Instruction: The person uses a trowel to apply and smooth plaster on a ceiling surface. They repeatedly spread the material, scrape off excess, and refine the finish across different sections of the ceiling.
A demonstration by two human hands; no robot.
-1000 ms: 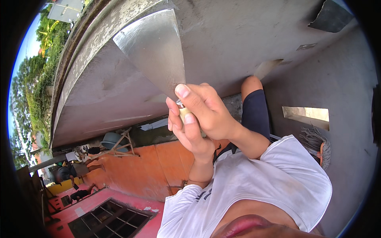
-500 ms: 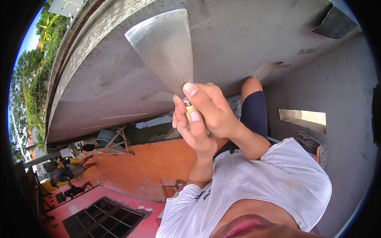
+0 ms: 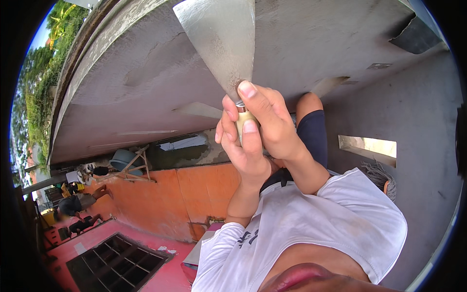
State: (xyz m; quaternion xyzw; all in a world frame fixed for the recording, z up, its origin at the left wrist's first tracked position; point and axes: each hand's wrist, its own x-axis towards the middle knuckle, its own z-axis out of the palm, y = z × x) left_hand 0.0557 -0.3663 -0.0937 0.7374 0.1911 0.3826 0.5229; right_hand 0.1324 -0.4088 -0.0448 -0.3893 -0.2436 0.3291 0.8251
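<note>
Held up in front of me is a putty knife [image 3: 221,46] with a wide, flared metal blade, its far edge cut off by the top of the view. Brownish stains mark the blade near its neck. My left hand [image 3: 248,151] closes round the pale handle [image 3: 246,119], just below the shiny collar. Against it, my right hand [image 3: 272,117] is closed too, its thumb pressed at the base of the blade. Part of the handle is hidden behind the fingers.
A grey plastered wall [image 3: 301,44] with slot openings [image 3: 369,146] runs beyond the blade and to the right. A mop head [image 3: 382,180] is at right. Left are a wooden stand [image 3: 138,165], a grey-blue basin [image 3: 124,160], a barred window [image 3: 116,263] and people [image 3: 78,204] farther off.
Both hands and the putty knife have moved up and slightly right in the view. The grip looks the same.
</note>
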